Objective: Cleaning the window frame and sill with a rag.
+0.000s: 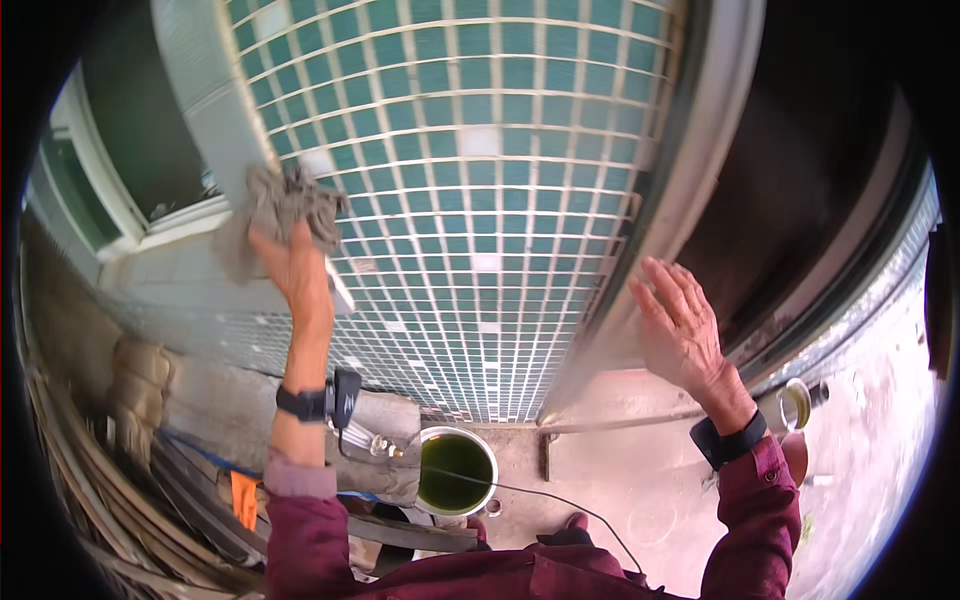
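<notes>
A crumpled grey cloth point(292, 206) is held in my left hand point(294, 259), raised at the left edge of a wall of small green mosaic tiles point(480, 180) with pale grout. Cloth and fingers are somewhat blurred. Beside them is the pale sill point(169, 244) of a window. My right hand point(679, 322) holds nothing; its fingers are extended and slightly apart, near the frame point(697, 195) along the right side of the tiled wall. Whether the fingertips touch that frame I cannot tell.
Below the wall stands a white bucket point(491, 487) of dark green liquid. A thin black cable point(555, 501) crosses in front of me. Long boards point(112, 487) and an orange cloth point(244, 499) lie lower left. A metal container point(793, 405) stands at right.
</notes>
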The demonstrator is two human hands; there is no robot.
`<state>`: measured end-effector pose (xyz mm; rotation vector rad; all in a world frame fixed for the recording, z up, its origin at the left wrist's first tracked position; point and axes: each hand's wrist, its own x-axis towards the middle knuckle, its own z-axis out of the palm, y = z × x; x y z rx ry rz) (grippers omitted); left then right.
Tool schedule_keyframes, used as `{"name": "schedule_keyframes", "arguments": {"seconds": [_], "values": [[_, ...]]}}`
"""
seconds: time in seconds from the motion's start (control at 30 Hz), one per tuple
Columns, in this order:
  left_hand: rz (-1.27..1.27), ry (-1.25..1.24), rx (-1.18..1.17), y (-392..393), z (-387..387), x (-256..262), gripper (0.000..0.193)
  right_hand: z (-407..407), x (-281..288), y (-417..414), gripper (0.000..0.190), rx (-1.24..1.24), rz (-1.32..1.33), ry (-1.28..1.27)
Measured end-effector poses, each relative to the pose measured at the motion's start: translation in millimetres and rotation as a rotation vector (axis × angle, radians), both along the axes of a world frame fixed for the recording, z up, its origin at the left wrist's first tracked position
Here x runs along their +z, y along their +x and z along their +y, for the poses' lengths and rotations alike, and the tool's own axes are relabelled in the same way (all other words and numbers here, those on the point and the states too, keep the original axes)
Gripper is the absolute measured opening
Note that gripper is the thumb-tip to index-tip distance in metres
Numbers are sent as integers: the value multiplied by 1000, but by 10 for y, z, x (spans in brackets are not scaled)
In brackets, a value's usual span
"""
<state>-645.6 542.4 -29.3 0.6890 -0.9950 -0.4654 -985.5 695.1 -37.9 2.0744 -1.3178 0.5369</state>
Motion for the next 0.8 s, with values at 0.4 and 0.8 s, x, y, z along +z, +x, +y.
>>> {"name": "schedule_keyframes", "arguments": {"seconds": [0.4, 0.8], "values": [[-186, 457, -736, -1528, 1029, -967, 37, 2253, -1701, -1882, 35, -680, -779, 505], [-996, -881, 803, -2842, 650, 2105, 43, 2668, -2811, -2659, 20, -586, -695, 575]]}}
